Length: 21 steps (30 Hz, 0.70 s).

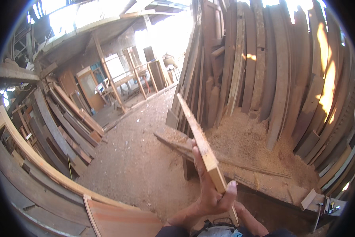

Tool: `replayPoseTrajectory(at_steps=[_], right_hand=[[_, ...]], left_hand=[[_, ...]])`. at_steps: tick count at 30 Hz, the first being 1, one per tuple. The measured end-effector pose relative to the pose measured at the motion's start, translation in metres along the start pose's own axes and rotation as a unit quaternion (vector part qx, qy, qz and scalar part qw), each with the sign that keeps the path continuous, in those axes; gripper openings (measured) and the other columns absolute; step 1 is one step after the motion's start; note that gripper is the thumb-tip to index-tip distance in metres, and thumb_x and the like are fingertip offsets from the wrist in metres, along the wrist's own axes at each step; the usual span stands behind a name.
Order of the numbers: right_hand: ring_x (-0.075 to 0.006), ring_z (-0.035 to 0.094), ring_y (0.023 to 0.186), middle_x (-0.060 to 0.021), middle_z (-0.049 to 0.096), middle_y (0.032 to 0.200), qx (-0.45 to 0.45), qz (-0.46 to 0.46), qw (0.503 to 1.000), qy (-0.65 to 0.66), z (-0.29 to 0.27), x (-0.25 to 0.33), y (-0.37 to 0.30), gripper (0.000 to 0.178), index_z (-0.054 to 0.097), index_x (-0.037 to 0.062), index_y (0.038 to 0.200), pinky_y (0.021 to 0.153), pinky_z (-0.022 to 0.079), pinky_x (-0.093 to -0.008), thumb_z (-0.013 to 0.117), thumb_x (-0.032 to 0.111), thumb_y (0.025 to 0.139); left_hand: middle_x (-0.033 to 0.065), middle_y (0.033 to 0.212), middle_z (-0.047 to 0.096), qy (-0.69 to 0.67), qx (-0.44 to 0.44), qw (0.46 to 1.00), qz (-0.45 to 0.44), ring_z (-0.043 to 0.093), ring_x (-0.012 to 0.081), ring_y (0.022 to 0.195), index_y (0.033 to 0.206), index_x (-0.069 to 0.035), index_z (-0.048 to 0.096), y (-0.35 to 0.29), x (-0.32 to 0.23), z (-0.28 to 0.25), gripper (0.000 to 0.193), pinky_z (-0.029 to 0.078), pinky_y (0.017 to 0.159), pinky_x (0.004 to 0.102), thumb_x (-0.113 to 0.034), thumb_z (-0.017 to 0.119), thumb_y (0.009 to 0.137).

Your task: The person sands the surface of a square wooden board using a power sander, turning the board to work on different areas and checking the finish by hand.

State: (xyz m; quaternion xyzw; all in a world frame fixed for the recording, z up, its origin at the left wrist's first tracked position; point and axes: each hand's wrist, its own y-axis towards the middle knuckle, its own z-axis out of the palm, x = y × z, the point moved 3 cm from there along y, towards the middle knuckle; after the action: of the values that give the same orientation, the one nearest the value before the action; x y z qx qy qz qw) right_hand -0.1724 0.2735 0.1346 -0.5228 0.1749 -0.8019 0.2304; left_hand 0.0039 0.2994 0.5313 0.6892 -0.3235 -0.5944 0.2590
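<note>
A long, narrow wooden plank [203,144] slants up and away in front of me, its pale end nearer my body. My left hand [211,195] is closed around it, the thumb on its right side and a finger stretched along its left side. Fine sawdust or shavings cling to its upper face. Lower down, my right hand [242,210] is close to the plank's near part; its fingers are hidden behind the wood and my left hand. Below the plank stands a low rough wooden bench [260,177] strewn with shavings.
Tall boards [260,59] lean along the right, with a sawdust heap [248,138] at their feet. Metal tools [329,207] lie at the bench's right end. More stacked timber [55,114] lines the left, and a flat reddish panel [122,219] sits near my lower left.
</note>
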Motion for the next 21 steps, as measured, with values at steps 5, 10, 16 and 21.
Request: replayPoseTrajectory(at_steps=[5, 10, 16, 21], right_hand=[[-0.0177, 0.065, 0.089, -0.0118, 0.070, 0.102, 0.000, 0.006, 1.000, 0.000, 0.000, 0.001, -0.005, 0.055, 0.063, -0.0082, 0.114, 0.079, 0.053, -0.0345, 0.046, 0.042, 0.101], [-0.0176, 0.065, 0.089, -0.0117, 0.070, 0.102, -0.007, 0.008, 1.000, -0.001, -0.001, 0.001, -0.008, 0.055, 0.063, -0.0080, 0.114, 0.079, 0.053, -0.0344, 0.046, 0.042, 0.101], [-0.0175, 0.065, 0.089, -0.0117, 0.070, 0.102, -0.015, 0.010, 1.000, -0.005, -0.002, 0.004, -0.002, 0.054, 0.064, -0.0079, 0.114, 0.079, 0.052, -0.0344, 0.046, 0.042, 0.101], [-0.0175, 0.065, 0.089, -0.0116, 0.070, 0.102, -0.011, 0.020, 1.000, -0.011, 0.006, 0.002, -0.001, 0.054, 0.064, -0.0077, 0.114, 0.079, 0.052, -0.0343, 0.046, 0.042, 0.101]], left_hand=[[0.0302, 0.156, -0.015, -0.084, -0.013, 0.996, 0.015, -0.014, 0.0434, 0.147, 0.147, 0.007, -0.023, 0.001, -0.006, 0.000, 0.110, -0.004, 0.118, 0.0508, -0.001, 0.055, 0.069], [0.0287, 0.157, -0.017, -0.084, -0.011, 0.995, 0.050, -0.011, 0.0440, 0.147, 0.146, 0.007, -0.023, -0.002, -0.003, -0.010, 0.109, -0.002, 0.118, 0.0516, -0.002, 0.055, 0.071], [0.0275, 0.157, -0.017, -0.103, -0.017, 0.994, 0.034, -0.009, 0.0435, 0.147, 0.147, 0.004, -0.024, -0.008, 0.007, -0.021, 0.109, 0.002, 0.118, 0.0517, -0.003, 0.054, 0.071], [0.0265, 0.157, -0.017, -0.104, -0.025, 0.994, 0.022, -0.008, 0.0430, 0.147, 0.147, 0.002, -0.025, -0.009, 0.003, -0.032, 0.110, 0.005, 0.118, 0.0519, -0.003, 0.054, 0.071]])
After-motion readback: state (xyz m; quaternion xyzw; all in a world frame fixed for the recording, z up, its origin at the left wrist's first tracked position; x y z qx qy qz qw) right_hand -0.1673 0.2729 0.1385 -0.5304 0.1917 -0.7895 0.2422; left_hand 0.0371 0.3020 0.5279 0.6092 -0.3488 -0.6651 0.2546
